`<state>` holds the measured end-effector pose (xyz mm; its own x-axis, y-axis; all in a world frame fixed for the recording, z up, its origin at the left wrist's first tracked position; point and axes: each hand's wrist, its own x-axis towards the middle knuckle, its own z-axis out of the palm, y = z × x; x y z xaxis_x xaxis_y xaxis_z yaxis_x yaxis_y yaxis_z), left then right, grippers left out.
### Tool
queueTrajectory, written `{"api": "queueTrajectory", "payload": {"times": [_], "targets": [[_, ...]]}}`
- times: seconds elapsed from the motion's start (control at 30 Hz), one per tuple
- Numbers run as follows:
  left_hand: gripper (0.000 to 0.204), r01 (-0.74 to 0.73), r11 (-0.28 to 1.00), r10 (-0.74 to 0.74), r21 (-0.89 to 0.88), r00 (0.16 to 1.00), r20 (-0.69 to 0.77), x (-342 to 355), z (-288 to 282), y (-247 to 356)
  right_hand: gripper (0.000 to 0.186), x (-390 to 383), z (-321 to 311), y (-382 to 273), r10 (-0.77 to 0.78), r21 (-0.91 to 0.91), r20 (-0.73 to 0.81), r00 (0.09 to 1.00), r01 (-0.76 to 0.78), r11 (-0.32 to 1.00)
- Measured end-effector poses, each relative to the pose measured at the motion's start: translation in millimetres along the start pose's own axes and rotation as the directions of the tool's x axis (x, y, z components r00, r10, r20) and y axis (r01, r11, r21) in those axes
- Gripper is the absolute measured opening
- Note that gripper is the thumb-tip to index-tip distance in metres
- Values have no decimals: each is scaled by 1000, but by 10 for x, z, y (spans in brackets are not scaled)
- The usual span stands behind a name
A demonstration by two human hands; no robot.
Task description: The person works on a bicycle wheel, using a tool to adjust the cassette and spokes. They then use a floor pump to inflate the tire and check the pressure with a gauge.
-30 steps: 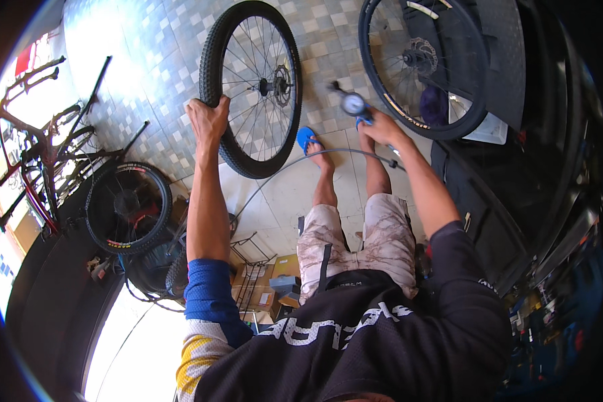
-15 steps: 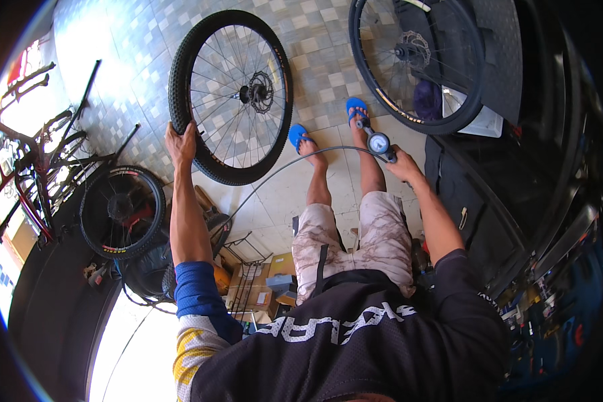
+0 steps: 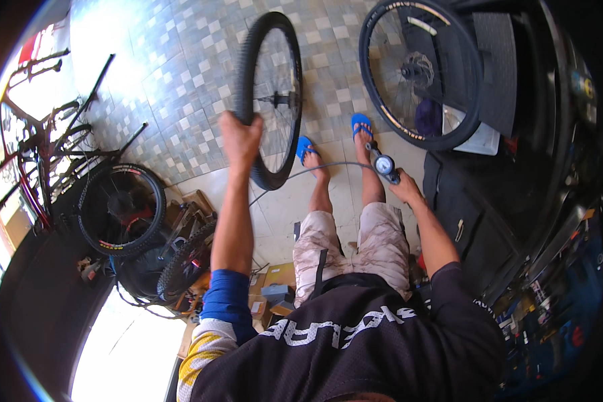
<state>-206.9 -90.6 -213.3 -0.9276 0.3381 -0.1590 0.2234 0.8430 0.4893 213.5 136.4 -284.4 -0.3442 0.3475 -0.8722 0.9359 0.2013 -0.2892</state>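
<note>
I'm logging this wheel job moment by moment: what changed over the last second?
The wheel has turned in the left hand, from showing its spoked face to nearly edge-on. The right hand stayed closed on the inflator gauge, now held lower, near the knee. The second wheel stayed put.

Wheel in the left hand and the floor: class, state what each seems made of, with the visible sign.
Wheel: matte black rubber tyre with knobbly tread; thin shiny spokes, probably metal. Floor: glossy tiles, likely ceramic, showing grid joints and glare.
</note>
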Motion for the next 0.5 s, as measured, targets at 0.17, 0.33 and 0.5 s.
{"api": "queueTrajectory", "payload": {"times": [0.17,0.33,0.5], "targets": [[49,-60,998,63,-31,995,81,-612,418,832,48,-293,-164,-133,173,224,20,985,-173,959],[50,-89,981,111,-174,986,125,-1160,765,1122,48,-541,-196,-179,231,450,-40,972,-189,873],[55,-104,968,160,-229,957,242,-1535,839,960,49,-694,-207,-338,263,416,-96,960,-201,887]]}}
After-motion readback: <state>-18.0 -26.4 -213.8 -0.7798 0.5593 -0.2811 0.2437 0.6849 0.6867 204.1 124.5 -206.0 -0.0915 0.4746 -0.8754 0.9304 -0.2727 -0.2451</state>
